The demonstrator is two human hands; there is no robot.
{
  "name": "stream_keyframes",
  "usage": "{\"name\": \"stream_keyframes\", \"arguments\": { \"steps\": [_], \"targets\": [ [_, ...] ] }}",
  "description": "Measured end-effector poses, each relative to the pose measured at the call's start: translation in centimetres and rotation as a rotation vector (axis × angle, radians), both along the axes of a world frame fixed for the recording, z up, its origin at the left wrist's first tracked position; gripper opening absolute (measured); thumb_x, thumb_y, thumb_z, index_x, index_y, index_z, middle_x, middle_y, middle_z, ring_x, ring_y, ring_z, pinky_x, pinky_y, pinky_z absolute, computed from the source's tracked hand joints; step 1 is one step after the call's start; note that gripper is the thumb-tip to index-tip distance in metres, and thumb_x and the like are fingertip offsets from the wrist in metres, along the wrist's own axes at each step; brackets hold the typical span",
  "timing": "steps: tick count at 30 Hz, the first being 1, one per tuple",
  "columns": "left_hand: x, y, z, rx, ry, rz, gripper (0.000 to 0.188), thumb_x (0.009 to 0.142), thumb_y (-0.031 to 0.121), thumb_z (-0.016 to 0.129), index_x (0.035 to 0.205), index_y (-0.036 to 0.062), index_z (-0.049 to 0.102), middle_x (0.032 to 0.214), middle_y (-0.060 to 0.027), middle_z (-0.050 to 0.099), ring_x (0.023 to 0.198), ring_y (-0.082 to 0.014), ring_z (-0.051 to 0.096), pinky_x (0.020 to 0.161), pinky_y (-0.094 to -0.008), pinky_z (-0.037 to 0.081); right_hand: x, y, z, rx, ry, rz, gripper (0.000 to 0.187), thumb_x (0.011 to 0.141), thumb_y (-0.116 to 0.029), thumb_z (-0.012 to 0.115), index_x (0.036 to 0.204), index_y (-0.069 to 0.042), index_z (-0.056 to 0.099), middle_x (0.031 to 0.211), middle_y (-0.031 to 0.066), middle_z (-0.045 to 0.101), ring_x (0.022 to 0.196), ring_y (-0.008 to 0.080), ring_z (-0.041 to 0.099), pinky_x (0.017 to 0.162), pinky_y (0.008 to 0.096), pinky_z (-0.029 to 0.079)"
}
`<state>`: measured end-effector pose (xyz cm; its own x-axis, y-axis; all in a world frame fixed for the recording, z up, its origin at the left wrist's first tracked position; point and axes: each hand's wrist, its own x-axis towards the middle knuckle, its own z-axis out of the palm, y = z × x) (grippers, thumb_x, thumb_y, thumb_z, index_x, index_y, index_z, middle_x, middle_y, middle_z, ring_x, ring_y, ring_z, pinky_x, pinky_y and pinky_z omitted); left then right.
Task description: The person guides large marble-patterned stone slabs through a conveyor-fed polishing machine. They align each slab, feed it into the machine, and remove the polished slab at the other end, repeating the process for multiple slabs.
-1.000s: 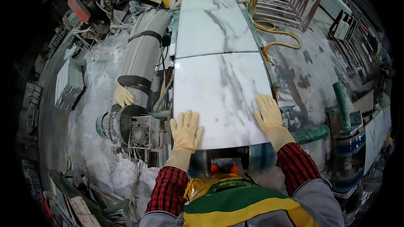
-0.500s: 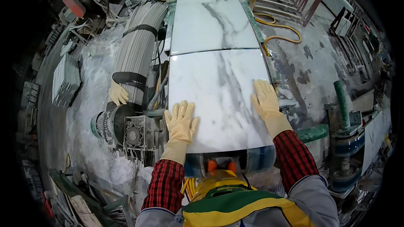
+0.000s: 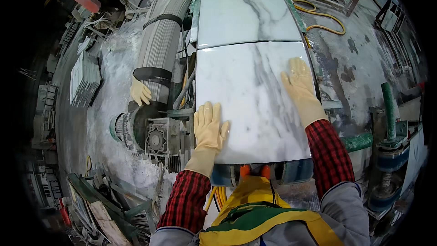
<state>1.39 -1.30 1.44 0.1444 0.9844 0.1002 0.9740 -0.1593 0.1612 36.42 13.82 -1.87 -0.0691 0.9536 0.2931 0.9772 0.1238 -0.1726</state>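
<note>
A glossy white stone slab [image 3: 241, 109] with grey veins lies in front of me. My left hand [image 3: 209, 130], in a cream rubber glove, rests flat near its left edge, fingers stretched out. Farther forward, on the right side of the same slab, my right hand [image 3: 300, 82] is laid flat in a matching glove with its fingers extended. Neither hand grips anything. Past a thin dark seam lies a second veined slab [image 3: 232, 13]. Blue rollers [image 3: 298, 171] show under the near edge, close to my yellow apron.
Left of the slabs stand a motor with gearbox [image 3: 157, 140], a strapped bundle of grey strips [image 3: 159, 41] and a spare glove [image 3: 140, 91]. A stack of thin slabs [image 3: 85, 79] sits farther left. To the right are a yellow hose [image 3: 327, 17] and a green-handled roller stand [image 3: 388, 109].
My right hand has slid forward along the slab, nearer the seam. My left hand stays near the left edge. The whole view has shifted, so the scene sits farther right.
</note>
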Motion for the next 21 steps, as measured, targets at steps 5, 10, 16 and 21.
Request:
{"name": "stream_keyframes", "arguments": {
  "steps": [5, 10, 16, 21],
  "targets": [
    [-0.4, -0.1, -0.8, 0.034, 0.005, -0.012, 0.076, 0.103, 0.043, 0.069, 0.165, 0.0049, 0.047, 0.17, -0.0274, 0.044, 0.158, -0.0467, 0.039, 0.134, -0.0564, 0.024, -10.7, -3.0, 2.4, -0.201, 0.142, 0.179, 0.079, 0.106, -0.051, 0.058, 0.167, -0.003, 0.043, 0.175, 0.0207, 0.04, 0.164, 0.0382, 0.032, 0.138, 0.0491, 0.02],
    [-0.5, -0.1, -1.3, 0.05, 0.017, -0.032, 0.077, 0.103, 0.043, 0.069, 0.166, 0.0043, 0.046, 0.171, -0.025, 0.045, 0.159, -0.0441, 0.039, 0.134, -0.0554, 0.024, -14.3, -8.1, 2.5, -0.259, 0.159, 0.306, 0.079, 0.107, -0.05, 0.055, 0.17, -0.004, 0.041, 0.178, 0.0203, 0.038, 0.167, 0.0369, 0.03, 0.139, 0.0499, 0.017],
    [-0.8, -0.3, -1.5, 0.078, -0.015, -0.072, 0.076, 0.105, 0.042, 0.068, 0.167, 0.0049, 0.046, 0.172, -0.0259, 0.044, 0.16, -0.044, 0.038, 0.135, -0.0553, 0.023, -10.6, -16.4, 2.4, -0.213, 0.118, 0.374, 0.075, 0.105, -0.047, 0.059, 0.165, -0.003, 0.048, 0.173, 0.0196, 0.046, 0.163, 0.0374, 0.037, 0.138, 0.0503, 0.022],
    [-1.4, -0.1, -2.1, 0.103, 0.017, -0.052, 0.08, 0.103, 0.05, 0.068, 0.166, 0.0052, 0.047, 0.17, -0.0258, 0.046, 0.159, -0.0447, 0.04, 0.134, -0.0553, 0.024, -5.4, -23.5, 3.7, -0.229, 0.035, 0.207, 0.07, 0.107, -0.045, 0.058, 0.163, -0.004, 0.052, 0.172, 0.0172, 0.047, 0.162, 0.0352, 0.038, 0.137, 0.0491, 0.023]
  ]
}}
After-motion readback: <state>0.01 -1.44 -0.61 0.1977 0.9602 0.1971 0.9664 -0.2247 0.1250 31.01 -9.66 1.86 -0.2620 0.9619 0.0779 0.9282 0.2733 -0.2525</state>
